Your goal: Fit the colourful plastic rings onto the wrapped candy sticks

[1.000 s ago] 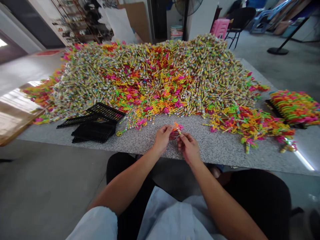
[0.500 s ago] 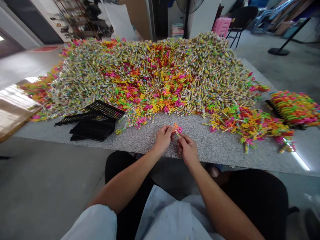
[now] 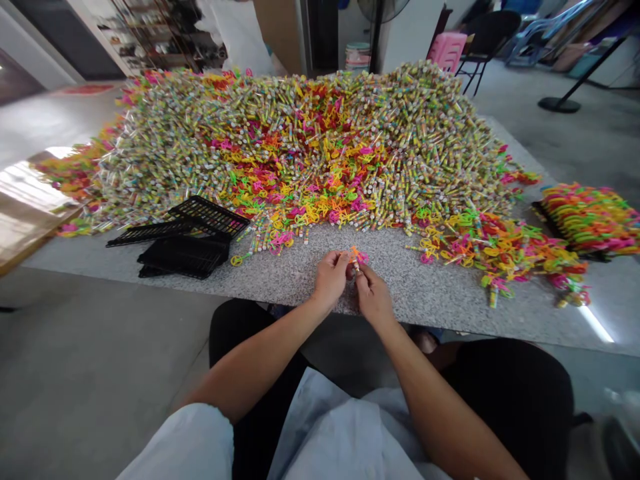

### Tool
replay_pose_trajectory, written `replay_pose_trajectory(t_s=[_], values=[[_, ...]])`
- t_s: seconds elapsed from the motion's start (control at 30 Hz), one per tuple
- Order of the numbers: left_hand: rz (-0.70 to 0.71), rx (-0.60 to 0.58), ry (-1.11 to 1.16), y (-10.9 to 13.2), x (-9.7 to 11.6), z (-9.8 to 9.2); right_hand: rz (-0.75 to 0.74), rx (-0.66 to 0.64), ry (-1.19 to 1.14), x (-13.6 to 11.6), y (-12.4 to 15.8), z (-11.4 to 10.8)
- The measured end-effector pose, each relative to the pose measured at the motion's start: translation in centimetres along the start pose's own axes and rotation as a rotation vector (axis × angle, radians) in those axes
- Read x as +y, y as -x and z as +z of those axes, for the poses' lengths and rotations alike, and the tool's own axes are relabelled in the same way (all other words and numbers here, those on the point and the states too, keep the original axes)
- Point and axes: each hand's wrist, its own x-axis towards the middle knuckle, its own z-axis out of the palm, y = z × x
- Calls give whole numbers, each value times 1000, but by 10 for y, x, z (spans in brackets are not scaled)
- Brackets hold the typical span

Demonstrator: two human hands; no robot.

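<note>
Just above the bench's [image 3: 280, 280] near edge, orange-and-pink plastic pieces [image 3: 357, 255] are pinched by the left hand [image 3: 331, 277], a slim tube [image 3: 357, 266] by the right hand [image 3: 374, 295], presumably so both are steadied, clear of the heaped tubes [image 3: 200, 153].

Two hands: one left hand [image 3: 331, 277], one right hand [image 3: 375, 297]. At least one bright little piece [image 3: 358, 256] between them, too small to tell if it's more. One desk [image 3: 280, 277]. Tubes [image 3: 430, 127] and plastic bits [image 3: 345, 157]? Way too many to count lol. Black trays [image 3: 187, 255] on the left, four minimum, they overlap. One loaded tray [image 3: 549, 221] on the right. One black chair [image 3: 493, 35].
</note>
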Motion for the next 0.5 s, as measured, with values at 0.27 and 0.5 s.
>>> replay_pose_trajectory(t_s=[0.27,0.5], values=[[-234,-352,12,-4,12,-15,195,36,-294,2,-1,-5],[-127,-437,-79,-5,5,-17,286,122,-540,6,-1,0]])
